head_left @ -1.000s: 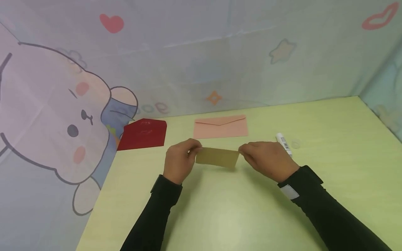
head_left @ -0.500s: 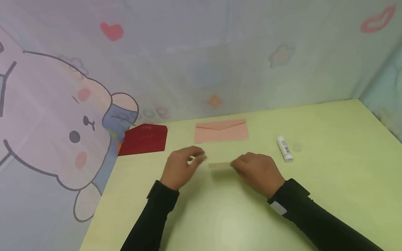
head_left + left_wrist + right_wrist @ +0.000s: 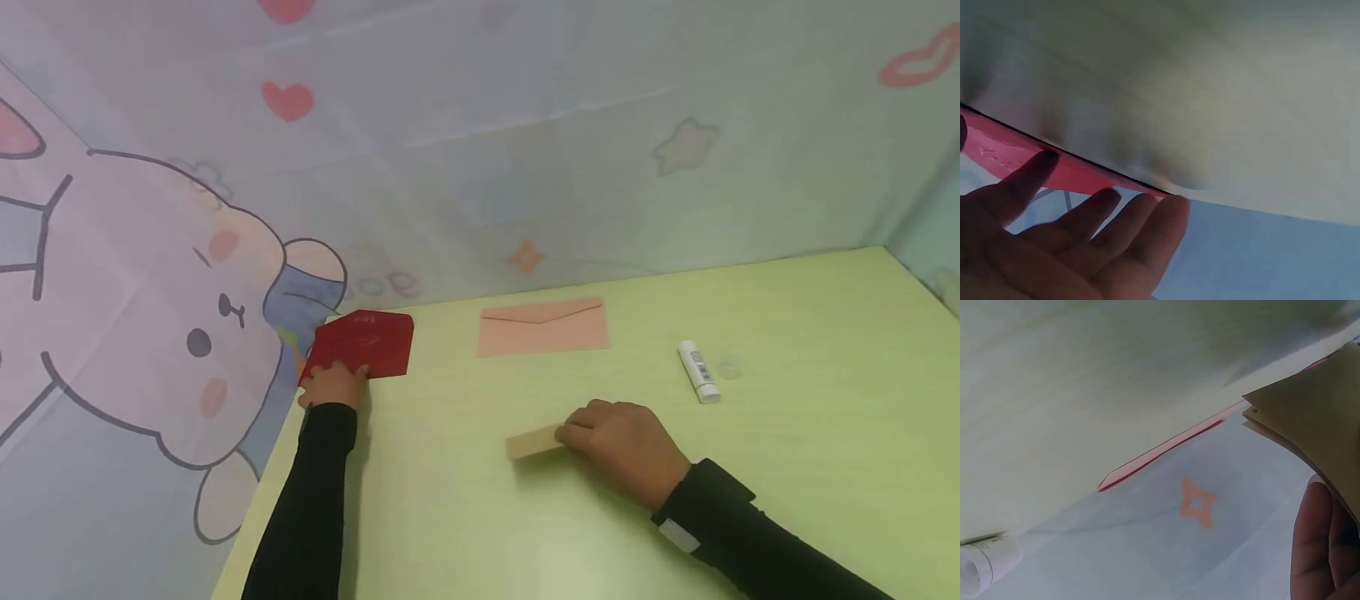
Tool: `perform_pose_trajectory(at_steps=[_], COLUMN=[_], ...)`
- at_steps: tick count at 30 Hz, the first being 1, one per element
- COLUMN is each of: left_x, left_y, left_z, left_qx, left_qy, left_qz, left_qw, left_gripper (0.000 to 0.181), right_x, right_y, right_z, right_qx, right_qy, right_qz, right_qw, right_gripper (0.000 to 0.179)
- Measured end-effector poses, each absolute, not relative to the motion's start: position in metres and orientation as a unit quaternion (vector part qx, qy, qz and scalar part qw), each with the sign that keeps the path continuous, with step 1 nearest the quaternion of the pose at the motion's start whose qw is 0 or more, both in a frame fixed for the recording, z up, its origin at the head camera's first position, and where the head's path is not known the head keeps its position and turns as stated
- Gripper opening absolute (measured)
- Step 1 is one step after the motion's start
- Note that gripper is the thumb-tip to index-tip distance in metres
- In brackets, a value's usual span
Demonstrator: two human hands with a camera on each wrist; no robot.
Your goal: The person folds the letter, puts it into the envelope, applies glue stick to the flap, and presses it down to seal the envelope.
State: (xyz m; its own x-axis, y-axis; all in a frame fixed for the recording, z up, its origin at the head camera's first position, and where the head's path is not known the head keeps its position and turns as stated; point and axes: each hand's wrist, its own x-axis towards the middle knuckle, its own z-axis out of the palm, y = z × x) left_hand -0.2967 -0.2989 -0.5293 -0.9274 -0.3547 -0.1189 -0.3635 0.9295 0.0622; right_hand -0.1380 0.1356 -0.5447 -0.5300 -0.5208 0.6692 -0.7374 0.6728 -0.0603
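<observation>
My left hand (image 3: 333,386) reaches to the lower left edge of the red envelope (image 3: 371,342), whose flap is raised. In the left wrist view its fingers (image 3: 1154,237) extend, slightly bent, along that envelope's edge; whether they touch it I cannot tell. Over the middle of the table, my right hand (image 3: 626,450) pinches one end of a folded tan paper (image 3: 534,442). Several layers of this paper (image 3: 1316,412) show in the right wrist view, with the fingertips behind them.
A pink envelope (image 3: 543,332) lies at the back middle of the yellow-green table (image 3: 465,500). Right of it are a white glue stick (image 3: 699,372) and a small clear cap-like disc (image 3: 730,367). A printed cloth (image 3: 450,167) hangs behind and at the left.
The left hand has let go of the tan paper and moved left to the red envelope. The paper, earlier held out wider between both hands, is now a narrow strip in the right hand.
</observation>
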Motion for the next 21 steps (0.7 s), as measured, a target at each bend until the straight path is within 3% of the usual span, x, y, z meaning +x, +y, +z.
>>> perform_pose_trajectory(at_steps=[7,12,14,21], left_x=[-0.316,-0.305,-0.302,-0.297], left_y=[-0.336,-0.324,-0.320,-0.322], left_z=[-0.575,-0.544,-0.533,-0.529], left_qx=[-0.115,-0.060,-0.064,-0.175], left_qy=[0.990,0.990,0.990,0.974], left_qz=[0.082,0.117,0.111,0.117], left_qw=[0.006,0.041,0.055,0.078], left_gripper=[0.047,0.044,0.052,0.111], right_x=[-0.135,-0.136,-0.135,-0.132], right_y=[0.132,0.134,0.135,0.133], right_z=[-0.544,-0.540,-0.539,-0.542], right_qx=[0.385,0.388,0.385,0.383], right_qy=[-0.850,-0.849,-0.849,-0.849], right_qz=[0.169,0.159,0.160,0.161], right_qw=[0.318,0.321,0.323,0.328], right_gripper=[0.035,0.034,0.035,0.036])
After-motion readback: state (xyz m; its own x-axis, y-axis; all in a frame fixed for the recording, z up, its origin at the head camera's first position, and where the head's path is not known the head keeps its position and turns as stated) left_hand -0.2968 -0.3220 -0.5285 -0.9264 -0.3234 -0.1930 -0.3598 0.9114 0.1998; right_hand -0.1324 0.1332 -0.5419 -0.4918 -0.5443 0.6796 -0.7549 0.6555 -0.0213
